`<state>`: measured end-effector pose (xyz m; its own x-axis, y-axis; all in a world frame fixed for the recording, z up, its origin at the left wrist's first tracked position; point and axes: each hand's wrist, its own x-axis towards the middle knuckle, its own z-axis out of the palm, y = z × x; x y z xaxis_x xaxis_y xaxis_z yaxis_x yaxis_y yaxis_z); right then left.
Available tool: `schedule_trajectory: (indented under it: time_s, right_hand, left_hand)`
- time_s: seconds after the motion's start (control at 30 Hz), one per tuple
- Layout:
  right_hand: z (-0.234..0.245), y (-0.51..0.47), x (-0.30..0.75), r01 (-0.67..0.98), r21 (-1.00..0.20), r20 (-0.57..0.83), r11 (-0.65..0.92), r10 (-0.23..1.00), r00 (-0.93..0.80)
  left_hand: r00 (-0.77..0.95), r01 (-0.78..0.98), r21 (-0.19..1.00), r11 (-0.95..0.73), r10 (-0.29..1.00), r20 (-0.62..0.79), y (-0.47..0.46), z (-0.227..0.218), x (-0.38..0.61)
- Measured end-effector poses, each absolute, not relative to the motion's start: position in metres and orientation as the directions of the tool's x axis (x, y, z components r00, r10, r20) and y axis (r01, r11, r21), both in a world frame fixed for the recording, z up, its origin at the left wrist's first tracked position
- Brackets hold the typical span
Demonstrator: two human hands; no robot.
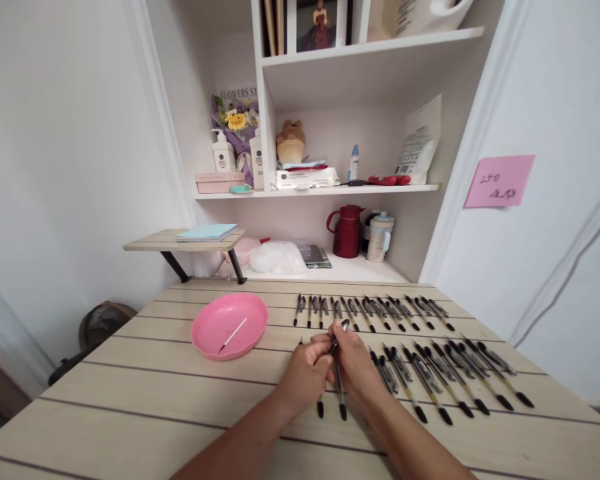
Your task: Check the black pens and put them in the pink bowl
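Note:
Both my hands meet over the table, fingers closed round a dark pen (334, 347) whose shiny upper end shows above them. My left hand (303, 373) grips it from the left, and my right hand (353, 357) from the right; the fingers hide much of it. Under my hands lie two more pen pieces with black ends, including one long piece (341, 400). To the right is a near row of black and clear pen parts (447, 373). A farther row of similar parts (370, 310) lies beyond my hands.
A pink bowl (205, 337) left of my hands holds a thin white refill (233, 335) with a dark tip. A small raised shelf (155, 240) stands at the table's back left. Behind are a red jug (347, 233), a pale cup (379, 239) and a plastic bag (277, 258).

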<state>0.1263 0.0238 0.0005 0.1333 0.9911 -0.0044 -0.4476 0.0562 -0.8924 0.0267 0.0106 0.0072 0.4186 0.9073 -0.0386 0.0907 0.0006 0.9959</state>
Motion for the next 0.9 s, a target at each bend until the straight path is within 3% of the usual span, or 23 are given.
schedule_trajectory:
  time_s: [0.13, 0.27, 0.4, 0.47, 0.53, 0.6, 0.7, 0.8, 0.9]
  right_hand:
    - [0.006, 0.031, 0.146, -0.617, -0.778, -0.002, 0.119, 0.981, 0.192]
    - [0.007, 0.039, 0.165, -0.654, -0.739, -0.011, 0.161, 0.968, 0.252]
    - [0.006, 0.041, 0.17, -0.653, -0.741, -0.005, 0.153, 0.972, 0.233]
    - [0.006, 0.041, 0.169, -0.664, -0.734, -0.019, 0.142, 0.973, 0.229]
    - [0.005, 0.041, 0.169, -0.676, -0.725, -0.038, 0.133, 0.972, 0.232]
    - [0.003, 0.042, 0.169, -0.683, -0.719, -0.051, 0.125, 0.971, 0.231]
    - [0.001, 0.043, 0.169, -0.684, -0.719, -0.053, 0.122, 0.972, 0.23]
    - [-0.002, 0.044, 0.168, -0.677, -0.727, -0.055, 0.115, 0.973, 0.224]
    - [-0.004, 0.044, 0.167, -0.669, -0.737, -0.06, 0.093, 0.978, 0.201]
  left_hand:
    - [0.402, 0.118, 0.992, 0.054, 0.91, -0.098, 0.007, 0.005, 0.022]
    - [0.381, 0.124, 0.99, 0.074, 0.917, -0.117, 0.008, 0.007, 0.019]
    - [0.273, 0.161, 0.987, 0.017, 0.96, -0.061, 0.018, 0.019, 0.008]
    - [0.149, 0.283, 0.956, -0.081, 0.988, 0.04, 0.025, 0.03, -0.007]
    - [0.031, 0.541, 0.82, -0.184, 0.979, 0.2, 0.029, 0.043, -0.028]
    - [-0.021, 0.829, 0.538, -0.152, 0.953, 0.303, 0.028, 0.054, -0.052]
    - [-0.055, 0.982, 0.187, 0.001, 0.957, 0.286, 0.02, 0.06, -0.083]
    - [-0.043, 0.998, 0.052, 0.033, 0.981, 0.188, 0.012, 0.053, -0.1]
    - [-0.018, 1.0, 0.0, 0.018, 0.991, 0.131, 0.009, 0.044, -0.107]
